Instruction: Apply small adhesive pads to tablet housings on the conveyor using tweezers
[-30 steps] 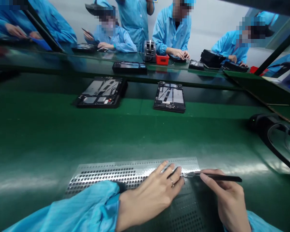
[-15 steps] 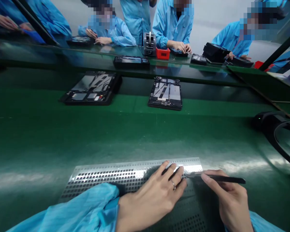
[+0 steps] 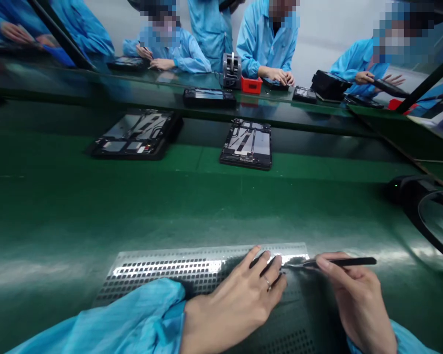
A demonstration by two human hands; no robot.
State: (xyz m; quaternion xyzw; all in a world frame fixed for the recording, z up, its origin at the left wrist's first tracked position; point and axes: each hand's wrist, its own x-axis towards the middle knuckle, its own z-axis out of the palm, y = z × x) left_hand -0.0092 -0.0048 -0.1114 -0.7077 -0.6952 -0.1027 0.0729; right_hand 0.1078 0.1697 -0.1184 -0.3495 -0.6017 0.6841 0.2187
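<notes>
The clear sheet (image 3: 133,285) of small dark squares lies at six o'clock on the green table (image 3: 192,211). The left hand (image 3: 238,295) is palm down on it, fingers slightly spread. At three o'clock from it, the right hand (image 3: 358,295) pinches the tweezers (image 3: 360,261) between thumb and fingers — their tips sit just beside the left fingertips, and whether they grip anything I cannot tell. One opened tablet (image 3: 136,132) lies at eleven o'clock from the left hand, another tablet (image 3: 246,145) at twelve.
</notes>
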